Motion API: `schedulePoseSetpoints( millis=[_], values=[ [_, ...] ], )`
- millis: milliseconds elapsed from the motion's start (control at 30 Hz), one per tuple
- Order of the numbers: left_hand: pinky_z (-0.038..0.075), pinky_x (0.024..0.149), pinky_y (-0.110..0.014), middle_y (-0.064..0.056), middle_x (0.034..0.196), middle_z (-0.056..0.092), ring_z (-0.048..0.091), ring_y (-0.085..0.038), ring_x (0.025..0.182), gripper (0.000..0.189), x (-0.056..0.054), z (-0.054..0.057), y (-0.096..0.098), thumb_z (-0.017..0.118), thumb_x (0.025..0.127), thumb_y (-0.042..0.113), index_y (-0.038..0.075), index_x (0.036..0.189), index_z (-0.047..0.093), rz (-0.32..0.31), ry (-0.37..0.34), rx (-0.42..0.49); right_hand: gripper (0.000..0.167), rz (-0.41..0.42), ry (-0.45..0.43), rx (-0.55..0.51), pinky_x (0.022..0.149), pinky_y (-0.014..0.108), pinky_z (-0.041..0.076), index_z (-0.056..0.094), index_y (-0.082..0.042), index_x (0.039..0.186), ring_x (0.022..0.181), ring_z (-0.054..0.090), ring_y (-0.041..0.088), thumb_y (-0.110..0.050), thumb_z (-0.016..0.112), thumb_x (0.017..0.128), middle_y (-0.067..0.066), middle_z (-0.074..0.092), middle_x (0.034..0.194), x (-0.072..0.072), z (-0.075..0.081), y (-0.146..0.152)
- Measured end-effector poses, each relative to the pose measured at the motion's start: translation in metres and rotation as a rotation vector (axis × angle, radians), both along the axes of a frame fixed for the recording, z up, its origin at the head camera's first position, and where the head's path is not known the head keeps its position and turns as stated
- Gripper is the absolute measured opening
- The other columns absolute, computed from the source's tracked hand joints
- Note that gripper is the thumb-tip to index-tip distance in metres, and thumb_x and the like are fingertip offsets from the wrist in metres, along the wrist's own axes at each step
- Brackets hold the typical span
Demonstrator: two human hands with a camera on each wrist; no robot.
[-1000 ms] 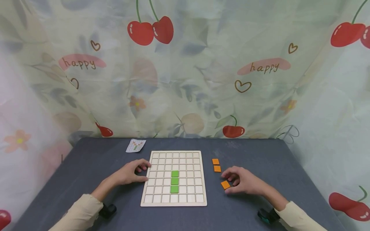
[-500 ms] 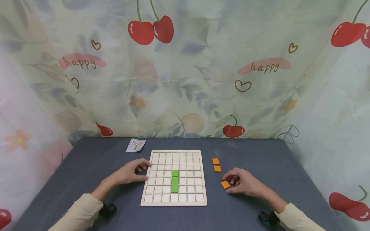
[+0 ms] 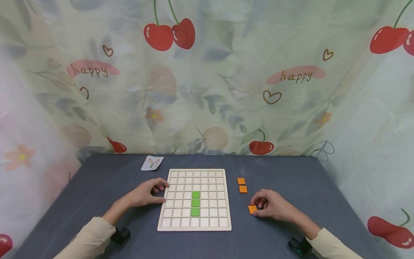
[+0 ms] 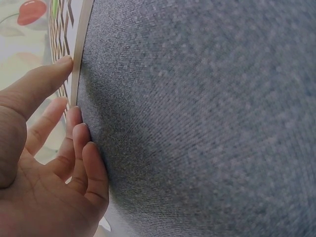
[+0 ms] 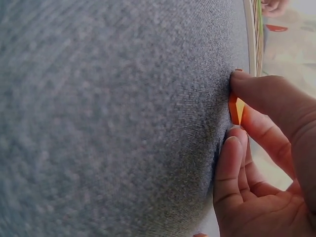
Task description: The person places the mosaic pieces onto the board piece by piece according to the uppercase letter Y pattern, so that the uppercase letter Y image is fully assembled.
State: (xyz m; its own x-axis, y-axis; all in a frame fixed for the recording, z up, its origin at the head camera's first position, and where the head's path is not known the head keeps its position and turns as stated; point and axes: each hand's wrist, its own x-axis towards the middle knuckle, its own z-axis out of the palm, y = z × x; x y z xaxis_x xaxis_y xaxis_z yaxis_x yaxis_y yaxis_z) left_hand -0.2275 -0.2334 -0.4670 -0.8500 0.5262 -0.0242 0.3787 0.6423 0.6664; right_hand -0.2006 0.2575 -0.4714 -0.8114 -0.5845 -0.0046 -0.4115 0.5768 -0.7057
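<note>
A pale wooden grid board (image 3: 213,194) lies on the dark table in the head view, with a column of green square tiles (image 3: 195,203) in its middle. At the board's left edge rests my left hand (image 3: 143,194), its thumb and a fingertip touching the rim; the left wrist view shows the thumb tip on that rim (image 4: 77,74). To the right of the board, my right hand (image 3: 275,206) pinches an orange square tile (image 3: 251,209) between thumb and index finger, low at the cloth. The right wrist view shows this tile (image 5: 235,109) edge-on, partly behind the thumb.
Two more orange tiles (image 3: 243,189) lie between the board and the right hand, farther back. A small printed card (image 3: 152,163) with a coloured grid pattern sits behind the board's left corner. A patterned curtain (image 3: 207,90) hangs beyond the table (image 3: 284,172).
My right hand has shifted slightly toward me, and the orange tile at its fingertips has turned a little and slid slightly nearer. The left hand and board stay put.
</note>
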Motion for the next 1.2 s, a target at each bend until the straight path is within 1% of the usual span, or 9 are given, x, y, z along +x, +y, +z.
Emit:
schedulePoseSetpoints(
  millis=[233,400,633,833,1067,1200],
  values=[
    [0.046,0.086,-0.048,-0.004,0.106,0.058,0.056,-0.023,0.096,0.044,0.0,0.001,0.0,0.082,0.089,0.02,0.005,0.125,0.062,0.003,-0.003,-0.001,0.018,0.0,0.004,0.003,0.066,0.029,0.052,0.072,-0.015,0.1,0.079,0.06,0.015,-0.021,0.083,0.087,-0.001,0.061,0.091,0.0,0.0,0.001],
    [0.046,0.087,-0.048,-0.004,0.107,0.058,0.056,-0.024,0.096,0.044,0.001,0.0,0.001,0.081,0.09,0.02,0.006,0.126,0.062,0.008,-0.01,0.007,0.018,0.007,-0.037,-0.029,0.065,0.029,0.052,0.071,-0.014,0.1,0.077,0.061,0.013,-0.021,0.083,0.088,-0.002,0.064,0.088,-0.001,0.001,0.001],
    [0.046,0.087,-0.048,-0.004,0.106,0.058,0.056,-0.023,0.096,0.044,-0.001,-0.002,0.0,0.082,0.089,0.021,0.007,0.126,0.062,0.011,-0.011,0.007,0.02,0.017,-0.091,-0.101,0.066,0.03,0.054,0.071,-0.011,0.102,0.072,0.063,0.016,-0.019,0.083,0.088,0.0,0.066,0.085,-0.004,0.002,0.001],
    [0.046,0.086,-0.047,-0.003,0.106,0.057,0.055,-0.023,0.096,0.044,-0.001,-0.003,-0.001,0.082,0.089,0.02,0.007,0.126,0.062,0.014,-0.012,0.003,0.022,0.005,-0.078,-0.125,0.068,0.029,0.054,0.071,-0.008,0.104,0.072,0.063,0.017,-0.019,0.082,0.088,0.001,0.066,0.086,-0.009,0.002,-0.001],
    [0.046,0.087,-0.048,-0.004,0.107,0.057,0.056,-0.024,0.097,0.044,0.0,-0.002,0.0,0.082,0.089,0.02,0.007,0.126,0.062,0.02,-0.019,0.006,0.022,-0.005,-0.054,-0.124,0.07,0.029,0.054,0.071,-0.011,0.103,0.079,0.062,0.018,-0.021,0.083,0.088,0.002,0.066,0.092,-0.018,0.006,-0.009],
    [0.046,0.087,-0.048,-0.004,0.107,0.057,0.056,-0.024,0.097,0.043,0.0,-0.002,0.0,0.082,0.089,0.02,0.007,0.126,0.062,0.019,-0.017,0.006,0.022,0.001,-0.051,-0.142,0.071,0.03,0.054,0.071,-0.01,0.104,0.078,0.063,0.019,-0.019,0.083,0.087,0.002,0.067,0.091,-0.023,0.007,-0.016]
  ],
)
